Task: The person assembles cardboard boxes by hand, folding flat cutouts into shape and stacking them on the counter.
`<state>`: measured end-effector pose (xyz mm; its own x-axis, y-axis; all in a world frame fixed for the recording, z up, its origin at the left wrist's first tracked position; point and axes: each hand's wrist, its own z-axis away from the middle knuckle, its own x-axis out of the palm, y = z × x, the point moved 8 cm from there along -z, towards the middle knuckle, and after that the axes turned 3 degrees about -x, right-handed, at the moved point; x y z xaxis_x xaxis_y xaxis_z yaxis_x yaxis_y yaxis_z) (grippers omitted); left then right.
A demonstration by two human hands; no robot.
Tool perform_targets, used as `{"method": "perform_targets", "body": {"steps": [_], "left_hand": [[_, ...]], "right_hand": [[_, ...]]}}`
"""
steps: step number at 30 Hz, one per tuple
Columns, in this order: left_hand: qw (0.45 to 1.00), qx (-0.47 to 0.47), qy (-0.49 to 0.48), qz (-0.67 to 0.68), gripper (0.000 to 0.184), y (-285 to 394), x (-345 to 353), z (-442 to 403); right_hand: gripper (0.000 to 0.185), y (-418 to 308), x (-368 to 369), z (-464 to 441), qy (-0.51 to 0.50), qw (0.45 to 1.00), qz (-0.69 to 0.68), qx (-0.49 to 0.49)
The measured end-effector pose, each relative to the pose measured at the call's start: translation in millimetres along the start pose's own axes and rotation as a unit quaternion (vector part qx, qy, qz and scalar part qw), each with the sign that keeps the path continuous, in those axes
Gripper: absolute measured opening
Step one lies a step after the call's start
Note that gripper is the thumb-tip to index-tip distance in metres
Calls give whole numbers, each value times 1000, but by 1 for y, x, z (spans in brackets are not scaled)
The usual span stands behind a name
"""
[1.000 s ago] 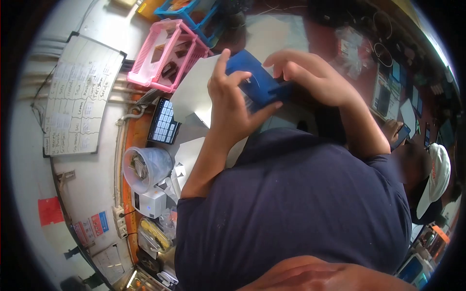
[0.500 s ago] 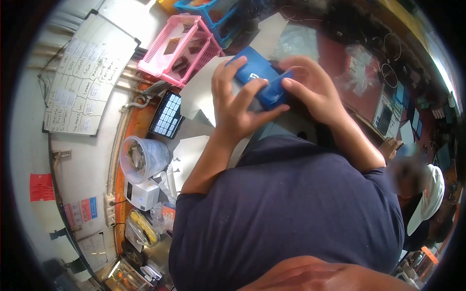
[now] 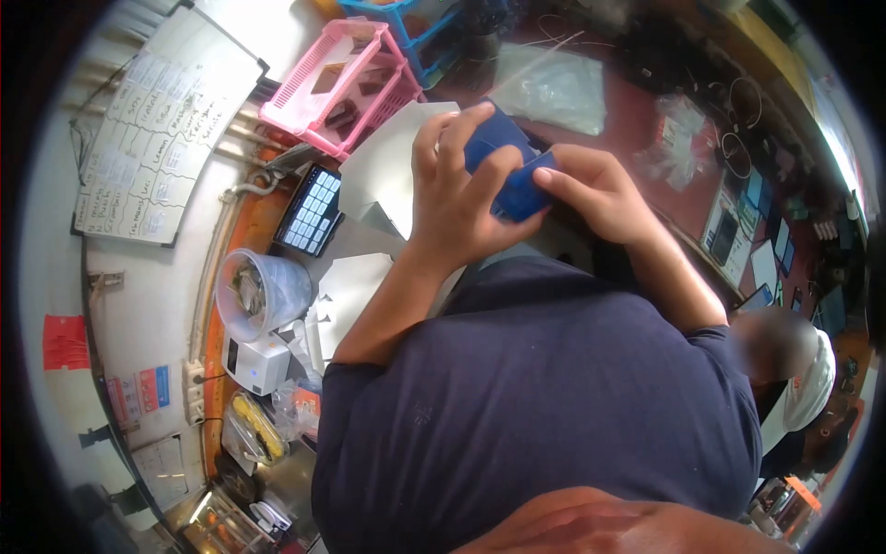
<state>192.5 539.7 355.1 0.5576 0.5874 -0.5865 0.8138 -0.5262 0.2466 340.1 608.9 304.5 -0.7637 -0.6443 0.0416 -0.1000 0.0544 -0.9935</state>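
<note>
A blue box [image 3: 503, 138], which looks like thin card, is held up in front of my chest between both hands. My left hand [image 3: 466, 189] wraps its fingers over the near-left side, thumb underneath. On the other end, my right hand [image 3: 595, 189] pinches a blue flap between thumb and fingers. Part of the box is hidden behind my left fingers, so I cannot tell how far it is folded. Below and left of it lies a white sheet [image 3: 383, 171] on the table.
A pink basket rack [image 3: 337, 134] and a blue one [image 3: 420, 37] stand at the back left. Left are a tablet [image 3: 314, 210], a clear bucket [image 3: 286, 295] and a small white printer [image 3: 258, 365]. Clear plastic [image 3: 554, 88] lies beyond my hands. A person in a white cap [image 3: 812, 379] is at right.
My right fingers, raised and spread behind the flap before, now press closed on it. The box has tilted, and its white logo no longer shows. The person at right has shifted.
</note>
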Motion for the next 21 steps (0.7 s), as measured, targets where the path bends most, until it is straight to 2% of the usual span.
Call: {"method": "perform_targets", "body": {"steps": [2,3,6,9,15,17,21], "left_hand": [[999,-36,-6,-15,64,-10,4,3],[999,-39,6,-18,65,-12,5,5],[999,-34,31,-30,65,-15,7,7],[998,-4,27,-50,63,-12,10,9],[998,46,8,-39,60,-11,8,3],[998,63,7,-28,60,-12,6,1],[999,40,0,9,63,-16,6,6]], "right_hand": [[25,3,-13,-1,91,983,145,-61],[26,0,-15,-1,128,975,161,-79],[26,2,-17,-2,152,964,214,-49],[27,-7,-14,-4,184,942,272,-70],[20,-43,4,-6,134,874,408,-226],[17,-45,7,-6,115,854,440,-254],[15,-48,20,-6,85,808,508,-286]]}}
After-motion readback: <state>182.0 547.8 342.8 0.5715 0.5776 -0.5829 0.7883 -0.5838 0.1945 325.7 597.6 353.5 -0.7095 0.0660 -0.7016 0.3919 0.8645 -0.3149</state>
